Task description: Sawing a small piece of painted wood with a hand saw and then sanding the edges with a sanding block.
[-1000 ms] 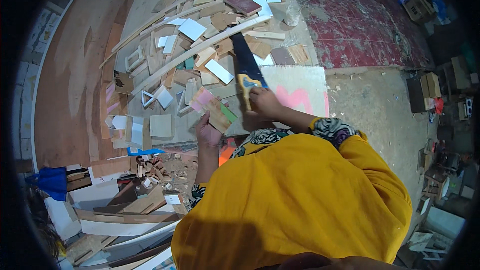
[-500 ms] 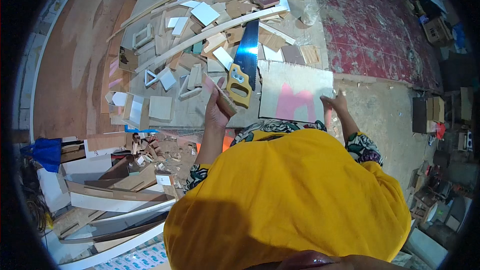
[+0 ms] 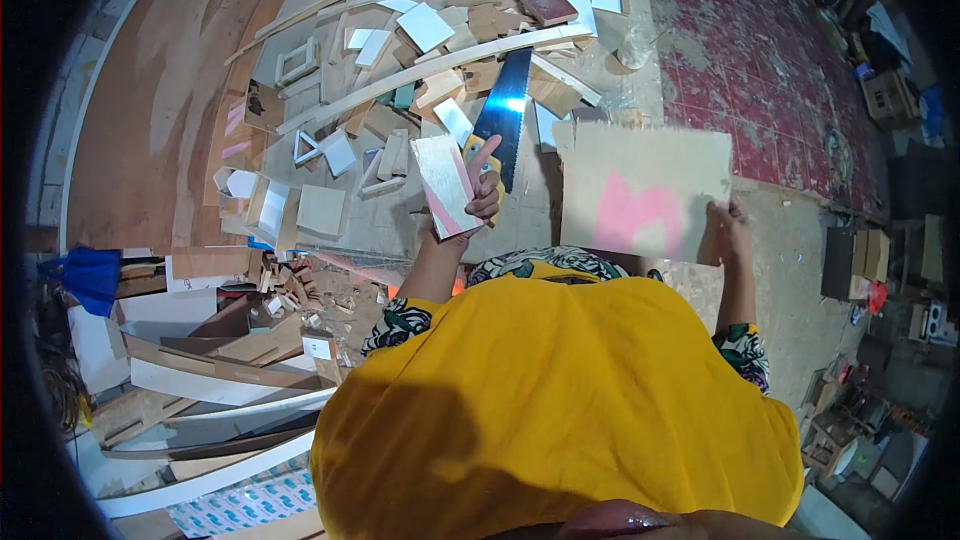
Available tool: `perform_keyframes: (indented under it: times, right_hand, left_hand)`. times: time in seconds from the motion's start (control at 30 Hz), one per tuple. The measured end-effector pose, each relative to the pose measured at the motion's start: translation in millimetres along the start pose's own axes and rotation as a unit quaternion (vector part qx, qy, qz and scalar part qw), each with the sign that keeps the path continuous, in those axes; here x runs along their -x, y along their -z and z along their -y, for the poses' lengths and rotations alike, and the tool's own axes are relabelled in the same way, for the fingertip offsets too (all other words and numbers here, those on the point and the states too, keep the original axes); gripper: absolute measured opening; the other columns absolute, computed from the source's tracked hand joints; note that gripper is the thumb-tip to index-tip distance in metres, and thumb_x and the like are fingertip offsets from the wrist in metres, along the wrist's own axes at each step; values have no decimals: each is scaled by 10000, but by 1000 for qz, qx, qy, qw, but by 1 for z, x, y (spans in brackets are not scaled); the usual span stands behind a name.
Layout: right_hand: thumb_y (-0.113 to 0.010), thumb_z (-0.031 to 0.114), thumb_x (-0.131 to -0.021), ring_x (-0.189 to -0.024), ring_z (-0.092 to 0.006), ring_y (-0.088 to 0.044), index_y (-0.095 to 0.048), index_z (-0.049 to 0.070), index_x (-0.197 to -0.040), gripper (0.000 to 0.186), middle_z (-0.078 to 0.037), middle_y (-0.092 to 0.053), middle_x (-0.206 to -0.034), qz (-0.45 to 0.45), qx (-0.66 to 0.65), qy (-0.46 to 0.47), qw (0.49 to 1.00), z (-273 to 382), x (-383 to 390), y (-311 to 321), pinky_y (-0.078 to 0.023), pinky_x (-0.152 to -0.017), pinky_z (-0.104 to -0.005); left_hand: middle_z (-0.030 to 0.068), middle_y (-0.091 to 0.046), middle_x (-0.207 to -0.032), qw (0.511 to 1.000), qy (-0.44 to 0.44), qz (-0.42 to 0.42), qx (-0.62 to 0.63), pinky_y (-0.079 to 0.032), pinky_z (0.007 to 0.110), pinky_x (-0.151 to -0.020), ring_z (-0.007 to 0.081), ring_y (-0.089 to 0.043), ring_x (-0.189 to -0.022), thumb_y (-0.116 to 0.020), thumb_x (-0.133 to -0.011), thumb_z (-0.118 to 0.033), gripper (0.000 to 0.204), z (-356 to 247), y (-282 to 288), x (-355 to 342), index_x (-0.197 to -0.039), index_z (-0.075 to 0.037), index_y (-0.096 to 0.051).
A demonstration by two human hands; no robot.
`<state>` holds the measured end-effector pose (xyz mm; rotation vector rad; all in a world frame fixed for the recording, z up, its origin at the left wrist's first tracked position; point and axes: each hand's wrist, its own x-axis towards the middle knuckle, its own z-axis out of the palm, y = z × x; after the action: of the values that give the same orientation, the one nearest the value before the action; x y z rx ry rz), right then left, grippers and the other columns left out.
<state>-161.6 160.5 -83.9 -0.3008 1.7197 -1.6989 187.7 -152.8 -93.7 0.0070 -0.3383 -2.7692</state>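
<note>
My left hand [image 3: 483,190] is closed round a small pale board [image 3: 437,177] with a pink stripe, holding it above the worktable, with the index finger sticking up. Just behind that hand lies a handsaw [image 3: 510,100] with a dark blade and yellow handle, its handle partly hidden. To the right, my right hand [image 3: 734,220] grips the right edge of a square plywood sheet [image 3: 640,170] marked with pink paint. Several wood offcuts and white board pieces lie beside and beyond the saw.
The worktable [image 3: 545,168] carries long wooden strips [image 3: 430,70] and scattered scraps. A brown plywood panel [image 3: 150,110] is on the left. Wood scrap [image 3: 230,370] and a blue bag [image 3: 82,280] are at lower left. Red flooring [image 3: 730,70] and cardboard boxes [image 3: 870,260] are on the right.
My right hand has left the saw and taken hold of the plywood sheet, which has moved rightward and is lifted. My left hand has turned the small board over and moved it right.
</note>
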Motion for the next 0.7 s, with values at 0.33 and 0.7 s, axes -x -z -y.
perform_keyframes:
  times: [0.33,0.7]
  right_hand:
    - [-533,123,-905,-509,-34,-392,-554,67,-954,78,63,-471,-651,130,-70,-36,988,42,-97,-193,-289,-426,-198]
    - [-634,379,-829,-891,-104,-573,-450,38,-1305,614,-75,-623,-1057,164,283,66,943,3,-182,-371,-438,-719,-252]
  left_hand:
    - [78,-512,-699,997,-38,53,41,-378,251,-474,129,-457,-500,-513,-872,-431,646,10,26,24,-1326,2,-355]
    - [57,-594,-934,850,-268,-437,-124,-495,314,-743,192,-601,-836,-534,-911,-267,386,22,11,37,-1205,-24,-477]
